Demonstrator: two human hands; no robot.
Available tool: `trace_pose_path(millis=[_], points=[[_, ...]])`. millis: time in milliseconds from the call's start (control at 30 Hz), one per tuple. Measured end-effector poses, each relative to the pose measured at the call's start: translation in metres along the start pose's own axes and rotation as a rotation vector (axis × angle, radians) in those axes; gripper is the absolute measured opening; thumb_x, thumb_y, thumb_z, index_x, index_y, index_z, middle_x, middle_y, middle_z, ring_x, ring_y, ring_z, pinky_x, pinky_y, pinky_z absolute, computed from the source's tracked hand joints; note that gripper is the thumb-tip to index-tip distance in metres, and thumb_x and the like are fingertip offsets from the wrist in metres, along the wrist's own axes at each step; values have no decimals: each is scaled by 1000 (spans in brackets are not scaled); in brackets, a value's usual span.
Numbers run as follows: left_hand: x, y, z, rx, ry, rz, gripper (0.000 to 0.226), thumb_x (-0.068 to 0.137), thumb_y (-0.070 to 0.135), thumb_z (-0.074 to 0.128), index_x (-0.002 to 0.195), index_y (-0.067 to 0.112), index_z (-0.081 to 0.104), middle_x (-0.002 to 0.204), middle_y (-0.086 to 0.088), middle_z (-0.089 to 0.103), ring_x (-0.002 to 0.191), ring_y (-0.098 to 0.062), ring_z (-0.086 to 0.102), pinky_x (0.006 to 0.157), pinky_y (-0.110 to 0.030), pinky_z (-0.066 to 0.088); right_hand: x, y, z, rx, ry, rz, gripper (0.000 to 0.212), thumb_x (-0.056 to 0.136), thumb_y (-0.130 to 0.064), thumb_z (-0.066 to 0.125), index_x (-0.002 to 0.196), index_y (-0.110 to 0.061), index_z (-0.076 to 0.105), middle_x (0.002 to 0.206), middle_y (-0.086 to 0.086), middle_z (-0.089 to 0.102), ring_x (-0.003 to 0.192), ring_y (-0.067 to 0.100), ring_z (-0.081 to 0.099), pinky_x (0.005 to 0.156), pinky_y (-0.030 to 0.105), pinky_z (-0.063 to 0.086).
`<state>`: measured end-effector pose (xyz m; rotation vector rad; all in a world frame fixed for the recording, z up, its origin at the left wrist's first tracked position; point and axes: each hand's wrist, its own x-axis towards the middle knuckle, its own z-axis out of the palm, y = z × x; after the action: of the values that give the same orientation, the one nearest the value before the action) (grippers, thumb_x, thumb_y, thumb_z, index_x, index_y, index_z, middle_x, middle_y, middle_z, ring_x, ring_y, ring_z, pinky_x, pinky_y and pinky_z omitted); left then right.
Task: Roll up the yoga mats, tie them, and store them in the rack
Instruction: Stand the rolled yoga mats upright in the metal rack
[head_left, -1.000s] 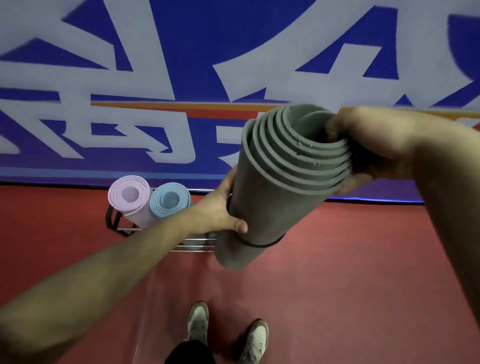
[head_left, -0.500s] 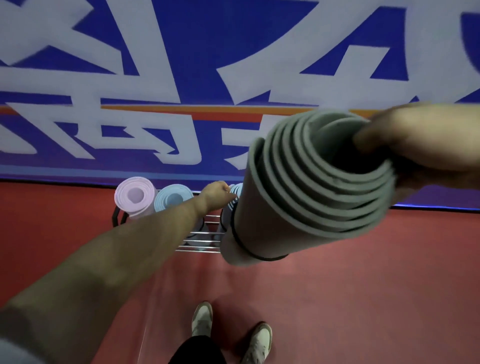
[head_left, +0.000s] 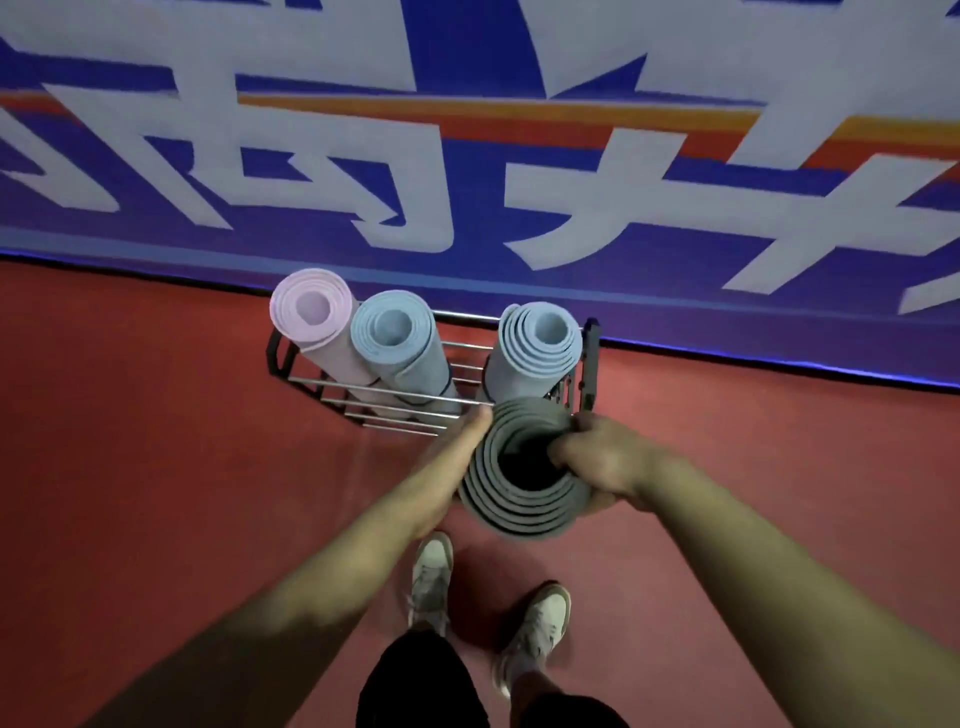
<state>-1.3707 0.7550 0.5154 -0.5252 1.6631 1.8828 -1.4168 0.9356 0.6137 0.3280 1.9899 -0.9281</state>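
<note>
A rolled grey yoga mat (head_left: 519, 506) stands nearly upright at the front right of the metal rack (head_left: 332, 387), its open end facing me. My right hand (head_left: 597, 457) grips its top rim, fingers hooked into the core. My left hand (head_left: 457, 447) lies flat against the roll's left side. In the rack stand a pink mat (head_left: 311, 312) at the back left, a light blue mat (head_left: 395, 330) beside it, and another blue mat (head_left: 540, 338) at the back right. Whether the grey mat's lower end sits inside the rack is hidden.
The rack stands on a red floor (head_left: 156, 467) against a blue banner wall (head_left: 467, 156) with large white characters. My two shoes (head_left: 431, 577) are just behind the grey roll. Open wire slots show in the rack's middle (head_left: 467, 358).
The grey mat has come down from chest height, tilted, to upright at the rack's front right. The left hand has returned to the roll's side. A third stored mat has come into view.
</note>
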Motion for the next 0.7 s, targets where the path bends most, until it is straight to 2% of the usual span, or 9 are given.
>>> trace_pose_path(millis=[100, 167, 233, 300, 367, 467, 567, 633, 700], points=[[29, -50, -13, 83, 186, 45, 48, 80, 45, 77, 121, 24, 64, 121, 3, 68, 121, -16, 61, 105, -24, 44, 62, 39, 47, 70, 1, 34, 28, 87, -6, 55, 114, -12, 59, 102, 15, 70, 81, 30, 70, 72, 51, 61], [50, -71, -19, 148, 216, 20, 41, 91, 20, 72, 129, 12, 61, 122, -1, 66, 113, -11, 61, 91, -6, 42, 98, 61, 71, 124, 23, 69, 33, 87, -9, 57, 120, -12, 56, 112, 14, 68, 95, 30, 68, 84, 51, 58], [69, -88, -28, 233, 231, 24, 38, 93, 12, 67, 130, 6, 61, 120, 0, 65, 105, -2, 60, 81, 1, 39, 128, 77, 87, 159, 54, 102, 37, 88, -12, 60, 124, -11, 52, 116, 15, 65, 98, 31, 66, 86, 48, 58], [90, -100, -36, 265, 243, 49, 35, 94, 9, 65, 128, 6, 61, 118, 0, 65, 97, 6, 61, 79, 2, 38, 154, 82, 95, 149, 79, 87, 37, 89, -14, 61, 125, -12, 52, 118, 15, 65, 99, 31, 66, 84, 46, 58], [109, -97, -45, 245, 271, 78, 32, 95, 12, 63, 127, 9, 62, 114, 3, 67, 100, 6, 63, 81, 1, 39, 174, 74, 90, 151, 68, 72, 37, 91, -16, 60, 126, -15, 50, 119, 14, 65, 95, 32, 67, 75, 43, 61], [126, -87, -52, 282, 202, 68, 32, 91, 28, 69, 121, 19, 64, 105, 16, 67, 94, 13, 62, 85, -7, 41, 190, 56, 69, 106, -115, 147, 53, 89, -26, 71, 133, -13, 45, 126, 10, 57, 97, 37, 67, 58, 45, 62], [124, -84, -50, 367, 175, 35, 61, 66, 58, 68, 118, 27, 63, 113, 11, 66, 104, -4, 62, 94, -21, 44, 198, 62, 53, 84, -245, 165, 78, 73, -48, 84, 136, -16, 50, 127, 9, 63, 97, 35, 70, 68, 53, 62], [122, -85, -47, 433, 197, 65, 68, 68, 51, 69, 128, 21, 60, 121, 7, 57, 112, -9, 57, 96, -20, 40, 198, 69, 47, 122, -298, 163, 81, 68, -49, 87, 135, -24, 51, 129, 5, 64, 106, 33, 67, 76, 56, 60], [125, -86, -46, 538, 194, 141, 61, 78, 43, 66, 133, 20, 57, 125, 5, 53, 117, -11, 54, 99, -22, 38, 197, 71, 43, 146, -323, 161, 82, 64, -49, 90, 132, -29, 49, 132, 1, 61, 114, 30, 62, 82, 55, 59]])
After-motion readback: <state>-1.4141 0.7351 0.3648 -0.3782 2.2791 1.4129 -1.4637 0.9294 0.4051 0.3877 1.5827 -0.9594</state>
